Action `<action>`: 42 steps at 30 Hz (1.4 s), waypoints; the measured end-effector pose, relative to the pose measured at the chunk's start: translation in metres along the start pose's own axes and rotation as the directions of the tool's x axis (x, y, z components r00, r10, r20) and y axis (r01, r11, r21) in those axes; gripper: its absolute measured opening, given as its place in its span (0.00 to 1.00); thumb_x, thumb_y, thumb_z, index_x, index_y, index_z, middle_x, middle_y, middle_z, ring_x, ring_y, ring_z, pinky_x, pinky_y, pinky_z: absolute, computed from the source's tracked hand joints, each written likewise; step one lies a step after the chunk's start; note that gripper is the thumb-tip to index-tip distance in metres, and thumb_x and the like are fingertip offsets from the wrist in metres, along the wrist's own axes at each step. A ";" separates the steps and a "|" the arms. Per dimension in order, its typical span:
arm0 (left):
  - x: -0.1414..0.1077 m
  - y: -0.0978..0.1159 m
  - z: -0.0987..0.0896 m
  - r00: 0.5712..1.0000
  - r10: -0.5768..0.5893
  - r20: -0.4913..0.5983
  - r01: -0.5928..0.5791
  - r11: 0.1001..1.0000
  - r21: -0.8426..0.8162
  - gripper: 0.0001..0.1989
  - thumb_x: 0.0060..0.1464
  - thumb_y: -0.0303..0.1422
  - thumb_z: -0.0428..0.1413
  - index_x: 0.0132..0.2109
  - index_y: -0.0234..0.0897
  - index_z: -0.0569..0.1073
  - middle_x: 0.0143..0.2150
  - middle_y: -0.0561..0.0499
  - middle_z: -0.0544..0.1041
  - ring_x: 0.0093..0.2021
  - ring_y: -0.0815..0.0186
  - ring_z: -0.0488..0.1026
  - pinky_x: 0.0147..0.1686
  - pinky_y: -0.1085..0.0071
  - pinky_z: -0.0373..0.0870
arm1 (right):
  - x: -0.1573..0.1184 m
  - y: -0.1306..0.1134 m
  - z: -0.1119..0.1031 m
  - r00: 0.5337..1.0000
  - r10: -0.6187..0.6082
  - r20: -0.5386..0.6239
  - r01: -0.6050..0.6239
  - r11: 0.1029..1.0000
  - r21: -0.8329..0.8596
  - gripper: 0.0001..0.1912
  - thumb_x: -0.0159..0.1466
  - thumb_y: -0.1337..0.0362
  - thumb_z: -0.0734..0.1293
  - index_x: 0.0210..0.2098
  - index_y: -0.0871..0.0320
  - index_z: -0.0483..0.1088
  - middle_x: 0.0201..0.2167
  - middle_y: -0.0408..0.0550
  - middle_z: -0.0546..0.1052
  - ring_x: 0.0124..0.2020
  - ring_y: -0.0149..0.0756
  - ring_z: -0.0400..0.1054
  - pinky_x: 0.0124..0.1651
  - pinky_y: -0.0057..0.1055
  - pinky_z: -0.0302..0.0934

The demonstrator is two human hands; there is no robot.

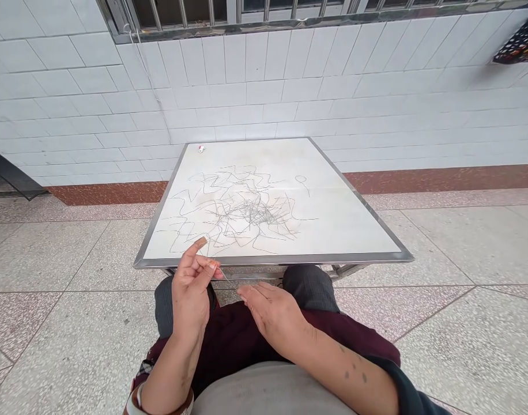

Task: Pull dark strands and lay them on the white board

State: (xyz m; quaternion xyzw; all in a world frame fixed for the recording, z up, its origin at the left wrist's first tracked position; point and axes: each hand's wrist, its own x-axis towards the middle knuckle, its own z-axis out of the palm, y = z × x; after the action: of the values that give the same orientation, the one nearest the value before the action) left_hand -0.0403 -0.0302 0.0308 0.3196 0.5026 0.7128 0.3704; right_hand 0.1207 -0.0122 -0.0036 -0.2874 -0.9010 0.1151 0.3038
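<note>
Between my two hands, just off the table's front edge, runs a thin wire (228,279). My left hand (195,282) pinches one end between thumb and fingertips, its index finger raised and wrapped in a tan covering at the tip. My right hand (270,308) is lower and to the right, palm down with fingers together, and the wire's other end runs to its fingertips. Many thin, bent wires (259,213) lie in a tangle on the white table (354,236), densest near the middle. One looped wire (301,180) lies apart at the right.
A small white and red object (201,149) sits at the table's back left corner. Behind the table is a white tiled wall (255,104) with a barred window above. My knees are under the table's front edge. Dark patterned cloth (521,43) hangs at the upper right.
</note>
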 end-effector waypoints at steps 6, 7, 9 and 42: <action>0.001 0.005 -0.006 0.996 0.071 -0.055 -0.070 0.997 0.029 0.23 0.51 0.29 0.60 0.55 0.41 0.70 0.28 0.58 0.69 0.30 0.71 0.70 0.37 0.73 0.68 | -0.012 0.015 -0.009 0.997 0.038 0.065 -0.044 0.995 0.094 0.14 0.64 0.76 0.56 0.42 0.60 0.70 0.27 0.47 0.75 0.28 0.35 0.68 0.32 0.31 0.66; 0.000 0.005 -0.005 0.995 0.085 -0.061 -0.082 0.996 0.043 0.24 0.52 0.29 0.59 0.56 0.41 0.69 0.27 0.58 0.68 0.30 0.71 0.70 0.38 0.73 0.68 | -0.011 0.018 -0.013 0.998 0.037 0.054 -0.040 0.998 0.055 0.15 0.64 0.77 0.55 0.43 0.60 0.69 0.28 0.48 0.75 0.29 0.36 0.68 0.34 0.33 0.67; -0.003 0.004 -0.001 0.993 0.096 -0.064 -0.091 0.992 0.082 0.24 0.52 0.29 0.59 0.57 0.43 0.68 0.28 0.58 0.68 0.31 0.71 0.70 0.40 0.72 0.67 | -0.005 0.020 -0.021 0.998 0.055 -0.009 -0.055 0.998 -0.013 0.15 0.65 0.77 0.55 0.45 0.61 0.69 0.30 0.50 0.76 0.33 0.38 0.68 0.37 0.37 0.67; -0.011 -0.011 0.014 1.000 -0.005 -0.012 0.005 1.000 -0.005 0.21 0.52 0.29 0.60 0.54 0.41 0.71 0.27 0.58 0.71 0.30 0.72 0.69 0.44 0.71 0.67 | 0.013 -0.012 0.003 0.999 -0.037 -0.001 0.036 0.969 -0.246 0.08 0.65 0.74 0.59 0.35 0.59 0.67 0.25 0.45 0.69 0.27 0.36 0.60 0.29 0.33 0.55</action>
State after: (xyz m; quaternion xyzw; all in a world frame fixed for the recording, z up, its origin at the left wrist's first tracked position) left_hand -0.0209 -0.0304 0.0237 0.3132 0.5037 0.7150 0.3700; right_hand 0.1051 -0.0148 0.0046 -0.3065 -0.9126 -0.0040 0.2705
